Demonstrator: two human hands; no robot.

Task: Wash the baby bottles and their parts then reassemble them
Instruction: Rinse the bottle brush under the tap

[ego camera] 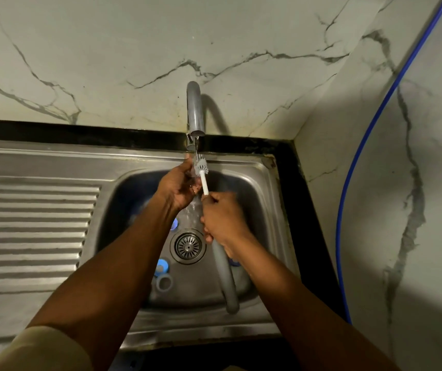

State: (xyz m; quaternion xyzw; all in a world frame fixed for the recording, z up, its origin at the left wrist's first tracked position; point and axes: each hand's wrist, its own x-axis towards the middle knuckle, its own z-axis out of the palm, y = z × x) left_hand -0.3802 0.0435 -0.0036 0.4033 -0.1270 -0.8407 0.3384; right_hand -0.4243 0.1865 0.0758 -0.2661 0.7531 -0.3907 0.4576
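The head view, the only one supplied, shows the work held directly under the tap (195, 113), above the basin of the steel sink (264, 207). The left hand (178, 187) has its fingers curled round a small clear part (191, 172); blur and water prevent a firm identification, but it looks like a teat or similar bottle fitting. The right hand (223, 218) is clamped on the bottle brush (204, 183), gripping where the white stem meets the grey handle. The bristle head (201, 166) is touching or just entering the clear part in the falling water. For a good result, the left hand should turn the part slowly while the right hand twists the brush in short strokes, so that the bristles reach every inner surface. The opening should face the stream so that residue flushes out. Grip pressure on the wet part should be firm but not crushing, as it is likely soft and slippery. A blue ring (162, 265) and a grey-blue ring (164, 283) lie on the basin floor near the drain strainer (187, 246), presumably awaiting their turn. A dropped part would land close to that strainer.
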